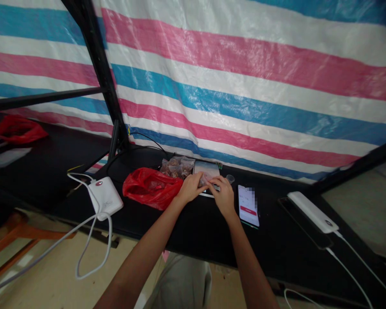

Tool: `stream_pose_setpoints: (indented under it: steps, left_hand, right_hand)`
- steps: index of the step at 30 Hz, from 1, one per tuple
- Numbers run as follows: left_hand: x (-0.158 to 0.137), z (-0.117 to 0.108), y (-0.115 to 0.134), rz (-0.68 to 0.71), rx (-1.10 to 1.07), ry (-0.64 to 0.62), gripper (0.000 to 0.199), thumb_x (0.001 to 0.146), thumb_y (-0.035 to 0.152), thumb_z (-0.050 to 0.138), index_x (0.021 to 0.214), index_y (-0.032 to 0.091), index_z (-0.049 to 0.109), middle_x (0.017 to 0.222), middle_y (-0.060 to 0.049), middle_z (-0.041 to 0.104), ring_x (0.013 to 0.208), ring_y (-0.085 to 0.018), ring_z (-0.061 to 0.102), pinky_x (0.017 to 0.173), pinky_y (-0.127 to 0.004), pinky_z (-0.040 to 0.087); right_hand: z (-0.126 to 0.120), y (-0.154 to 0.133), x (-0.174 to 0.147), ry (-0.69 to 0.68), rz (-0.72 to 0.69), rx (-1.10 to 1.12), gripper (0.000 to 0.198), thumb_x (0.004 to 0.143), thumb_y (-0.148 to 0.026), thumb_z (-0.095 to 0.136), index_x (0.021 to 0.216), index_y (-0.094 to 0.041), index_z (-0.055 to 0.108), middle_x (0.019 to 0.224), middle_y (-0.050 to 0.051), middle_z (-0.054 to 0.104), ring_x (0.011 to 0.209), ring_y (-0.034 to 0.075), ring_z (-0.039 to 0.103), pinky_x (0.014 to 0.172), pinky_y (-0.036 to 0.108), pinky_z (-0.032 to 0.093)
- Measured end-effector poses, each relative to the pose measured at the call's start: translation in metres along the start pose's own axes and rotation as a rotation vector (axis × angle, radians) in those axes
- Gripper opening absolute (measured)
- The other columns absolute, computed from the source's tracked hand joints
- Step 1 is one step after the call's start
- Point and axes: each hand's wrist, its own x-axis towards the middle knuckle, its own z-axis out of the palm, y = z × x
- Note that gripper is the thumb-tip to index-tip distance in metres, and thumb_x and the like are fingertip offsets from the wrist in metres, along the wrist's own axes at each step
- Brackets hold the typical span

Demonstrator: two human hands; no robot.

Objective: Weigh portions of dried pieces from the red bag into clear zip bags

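Observation:
My left hand [191, 188] and my right hand [223, 195] meet above a flat white device [209, 166] that looks like a small scale. Between their pinched fingertips is a small clear plastic bag [205, 177]; its contents are mostly hidden by the fingers. Just behind my left hand, several filled clear bags [176, 166] with brownish contents lie in a cluster. An open red plastic bag [149, 186] rests beside my left forearm. Beyond my right hand sits a small clear round cup [230, 178].
A lit phone [247, 206] lies right of my right hand. Further right are a white power bank [312, 211] and a dark phone [304, 223], both cabled. Another white power bank [107, 196] with a looped cable is at left. Black metal posts [99, 64] and striped sheeting [212, 77] stand behind.

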Motion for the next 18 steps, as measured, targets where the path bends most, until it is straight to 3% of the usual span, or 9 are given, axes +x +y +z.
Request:
stream_pose_setpoints:
  steps: [3,6,9,12,15,18]
  left_hand:
    - [0.002,-0.002,-0.003,-0.007,-0.001,0.118,0.06,0.078,0.039,0.056,0.127,0.016,0.032,0.117,-0.014,0.051,0.109,-0.025,0.048,0.092,-0.041,0.035]
    - [0.005,-0.004,-0.004,-0.018,0.018,0.281,0.072,0.077,0.041,0.056,0.133,0.014,0.02,0.133,-0.018,0.035,0.125,-0.027,0.032,0.099,-0.044,0.028]
    - [0.005,-0.004,-0.006,-0.039,0.02,0.377,0.063,0.081,0.04,0.051,0.132,0.014,0.023,0.136,-0.018,0.029,0.127,-0.025,0.028,0.102,-0.043,0.027]
    - [0.006,-0.004,-0.007,-0.053,-0.003,0.404,0.049,0.084,0.036,0.047,0.126,0.014,0.032,0.132,-0.016,0.033,0.124,-0.024,0.032,0.101,-0.042,0.029]
    - [0.007,-0.004,-0.007,-0.064,-0.032,0.411,0.039,0.086,0.033,0.045,0.12,0.015,0.038,0.128,-0.015,0.037,0.121,-0.023,0.035,0.1,-0.042,0.032]
    - [0.009,-0.002,-0.006,-0.063,-0.069,0.42,0.033,0.086,0.03,0.043,0.116,0.016,0.041,0.124,-0.014,0.04,0.119,-0.022,0.037,0.1,-0.041,0.032]
  right_hand:
    - [0.012,0.008,0.015,0.028,0.038,0.188,0.026,0.081,-0.039,0.05,0.074,-0.019,0.065,0.078,0.004,0.059,0.069,0.016,0.054,0.064,0.027,0.043]
    - [0.023,0.02,0.034,0.2,0.14,0.308,0.029,0.079,-0.041,0.051,0.074,-0.016,0.065,0.077,0.005,0.06,0.066,0.015,0.055,0.057,0.026,0.042]
    - [0.033,0.036,0.047,0.255,0.262,0.261,0.035,0.078,-0.044,0.049,0.075,-0.014,0.066,0.073,0.007,0.061,0.066,0.017,0.055,0.061,0.028,0.042]
    - [0.035,0.048,0.044,0.254,0.325,0.028,0.037,0.079,-0.045,0.046,0.082,-0.015,0.067,0.082,0.01,0.062,0.071,0.019,0.053,0.065,0.033,0.039]
    - [0.027,0.052,0.031,0.4,0.364,-0.188,0.034,0.081,-0.041,0.044,0.091,-0.017,0.067,0.097,0.013,0.058,0.085,0.025,0.051,0.07,0.037,0.036]
    - [0.01,0.041,0.022,0.462,0.35,-0.135,0.032,0.083,-0.037,0.042,0.097,-0.017,0.063,0.098,0.013,0.057,0.088,0.025,0.051,0.073,0.038,0.037]
